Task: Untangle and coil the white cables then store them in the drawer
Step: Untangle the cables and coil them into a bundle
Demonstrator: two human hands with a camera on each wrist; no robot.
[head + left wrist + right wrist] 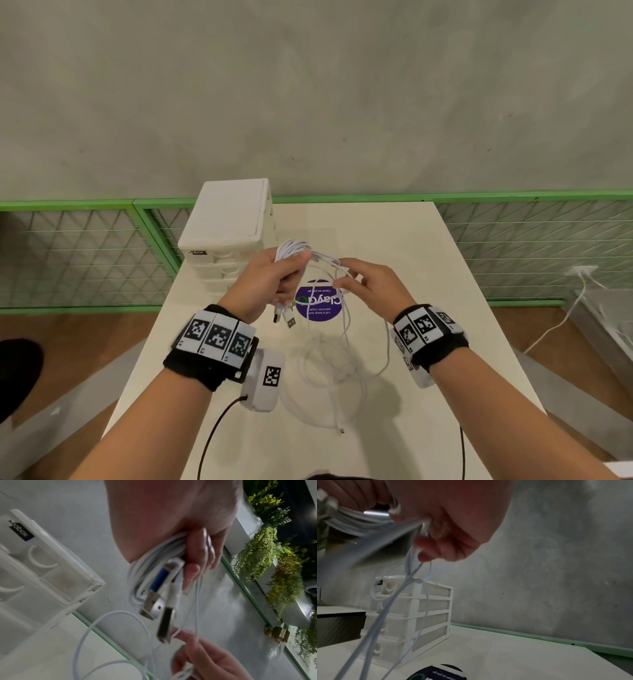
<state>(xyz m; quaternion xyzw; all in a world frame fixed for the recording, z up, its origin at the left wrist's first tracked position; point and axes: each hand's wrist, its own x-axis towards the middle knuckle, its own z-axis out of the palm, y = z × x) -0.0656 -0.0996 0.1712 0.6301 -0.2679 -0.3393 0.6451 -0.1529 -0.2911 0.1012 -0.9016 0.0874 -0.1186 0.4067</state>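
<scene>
My left hand (274,277) grips a coiled bundle of white cable (291,248) above the table, fingers curled round it (197,555). USB plugs (286,317) hang below that fist, close up in the left wrist view (154,596). My right hand (356,279) pinches loose white strands (421,545) just right of the bundle. From both hands the cables trail down to a tangled heap (329,370) on the white table (428,308). The white drawer unit (229,236) stands at the table's back left, all drawers closed (419,615).
A round purple sticker (320,301) lies on the table under the hands. A green mesh railing (85,253) runs behind the table below a grey wall. Another white cable (561,322) hangs off to the right. Plants (274,561) show in the left wrist view.
</scene>
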